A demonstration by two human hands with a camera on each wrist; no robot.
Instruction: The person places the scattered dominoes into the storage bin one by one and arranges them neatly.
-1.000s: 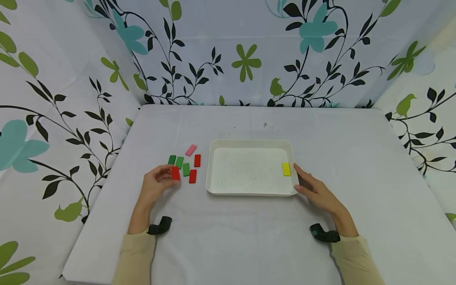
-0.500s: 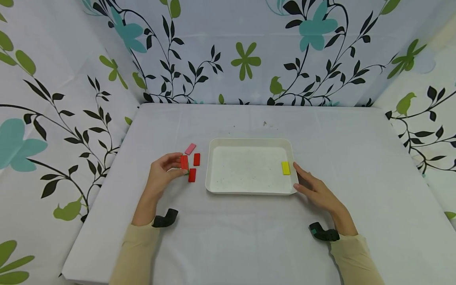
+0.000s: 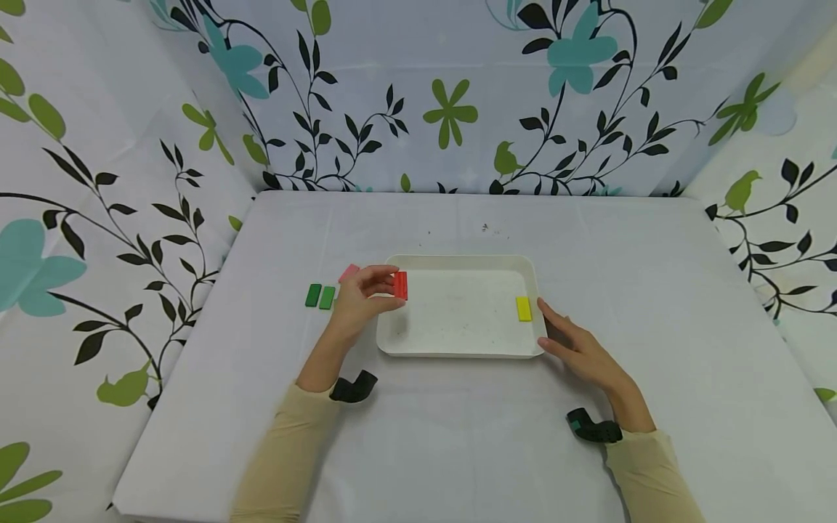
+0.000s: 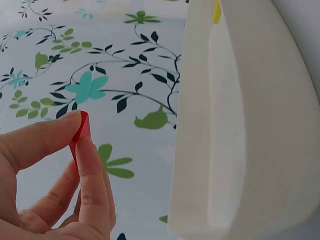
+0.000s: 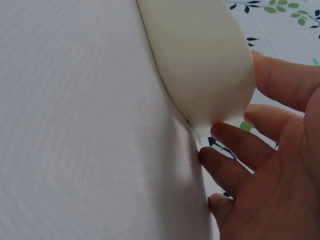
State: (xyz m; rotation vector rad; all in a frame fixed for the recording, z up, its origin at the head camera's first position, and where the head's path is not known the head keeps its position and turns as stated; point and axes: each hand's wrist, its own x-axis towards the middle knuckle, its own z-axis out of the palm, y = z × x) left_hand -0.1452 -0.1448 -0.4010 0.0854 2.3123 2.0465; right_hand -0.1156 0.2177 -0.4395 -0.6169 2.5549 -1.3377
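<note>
My left hand (image 3: 362, 296) pinches a small red rectangular block (image 3: 401, 285) between thumb and fingers, above the left edge of the white tray (image 3: 458, 349). In the left wrist view the red block (image 4: 82, 125) is seen nearly edge-on at the fingertips. On the tray's right side lies a yellow block (image 3: 524, 309). My right hand (image 3: 585, 356) rests against the tray's right rim, fingers extended; the right wrist view shows fingertips touching the tray wall (image 5: 210, 65).
Left of my left hand lie a dark green block (image 3: 313, 295) and a lighter green block (image 3: 327, 298). A pink block (image 3: 349, 272) is partly hidden behind that hand. Dark specks (image 3: 485, 228) dot the white tabletop (image 3: 445, 436) behind the tray. Patterned cloth hangs around the table.
My left hand has moved right with the red block, from beside the loose blocks to over the tray's left edge, now covering some of them. My right hand has stayed at the tray.
</note>
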